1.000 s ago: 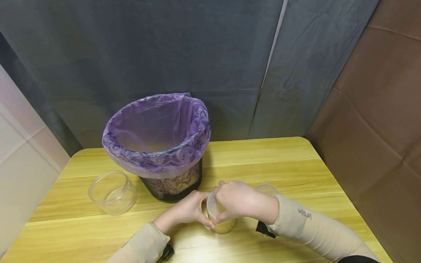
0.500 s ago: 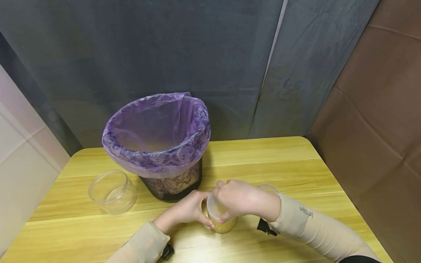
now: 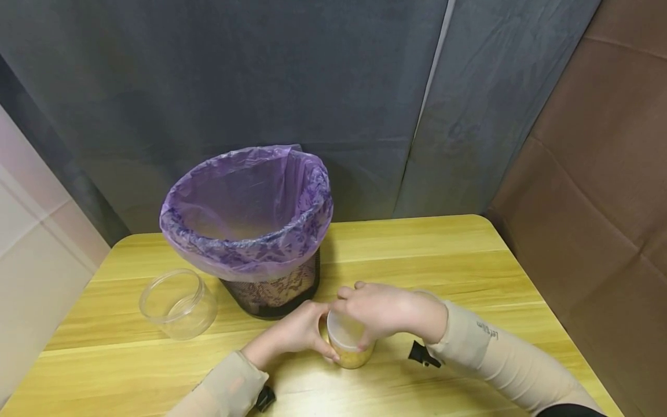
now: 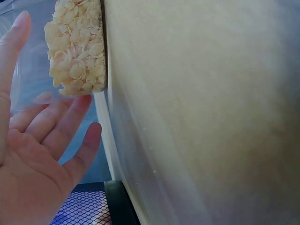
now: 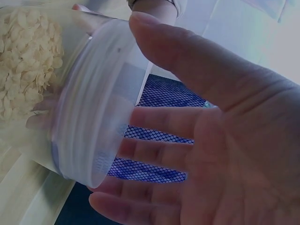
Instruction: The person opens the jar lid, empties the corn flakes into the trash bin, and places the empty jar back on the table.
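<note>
A clear jar (image 3: 351,358) with pale yellow flakes (image 4: 77,51) in its lower part stands upright on the table. On its top sits a translucent whitish lid (image 3: 344,330). My left hand (image 3: 299,331) holds the jar's side, thumb at the front and fingers round the far side. Over the lid, my right hand (image 3: 385,310) grips the rim between thumb and fingers. The right wrist view shows the thumb (image 5: 178,51) at one edge of the lid and the fingertips at the opposite edge, with the palm apart from the lid.
A mesh wastebasket (image 3: 283,289) lined with a purple bag (image 3: 250,255) stands behind the left hand. An open clear tub (image 3: 190,318) is at the left. The wooden table (image 3: 417,249) ends against a grey curtain (image 3: 365,116).
My right hand has turned and shifted slightly rightward on the lid, uncovering more of its top. My left hand and the jar stay put. The clear rim behind my right wrist is now largely hidden.
</note>
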Demonstrator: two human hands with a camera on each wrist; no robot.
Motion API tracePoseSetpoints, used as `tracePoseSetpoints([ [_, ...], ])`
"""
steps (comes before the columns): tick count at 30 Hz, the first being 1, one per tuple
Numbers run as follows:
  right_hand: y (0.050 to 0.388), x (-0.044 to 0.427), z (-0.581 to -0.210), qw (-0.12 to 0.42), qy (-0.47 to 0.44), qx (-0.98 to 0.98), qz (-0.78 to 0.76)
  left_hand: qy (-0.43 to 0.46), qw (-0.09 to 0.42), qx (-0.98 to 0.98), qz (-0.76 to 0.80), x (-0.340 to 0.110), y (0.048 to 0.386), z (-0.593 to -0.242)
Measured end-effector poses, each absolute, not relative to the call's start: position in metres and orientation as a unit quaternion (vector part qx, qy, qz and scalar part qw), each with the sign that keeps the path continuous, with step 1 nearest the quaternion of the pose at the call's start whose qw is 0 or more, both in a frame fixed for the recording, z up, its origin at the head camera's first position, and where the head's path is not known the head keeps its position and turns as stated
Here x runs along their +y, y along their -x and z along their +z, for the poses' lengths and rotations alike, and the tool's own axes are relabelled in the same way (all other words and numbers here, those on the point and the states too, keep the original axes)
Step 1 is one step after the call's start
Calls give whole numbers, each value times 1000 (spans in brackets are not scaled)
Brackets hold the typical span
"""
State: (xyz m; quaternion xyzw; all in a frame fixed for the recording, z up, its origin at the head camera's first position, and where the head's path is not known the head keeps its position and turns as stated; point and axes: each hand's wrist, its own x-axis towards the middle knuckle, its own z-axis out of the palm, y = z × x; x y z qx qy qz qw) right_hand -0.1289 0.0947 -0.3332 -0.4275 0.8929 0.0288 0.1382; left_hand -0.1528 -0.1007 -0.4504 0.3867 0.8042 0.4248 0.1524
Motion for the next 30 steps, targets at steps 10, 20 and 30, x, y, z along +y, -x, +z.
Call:
tracePoseSetpoints([
  [10,130,96,-331,152,446,882,13,-404,126,806,415,-102,154,-452],
  [20,130,91,-327,173,438,882,15,-414,112,805,411,-102,153,-452],
  [30,132,96,-323,145,435,888,-31,-384,140,810,420,-100,153,-451],
])
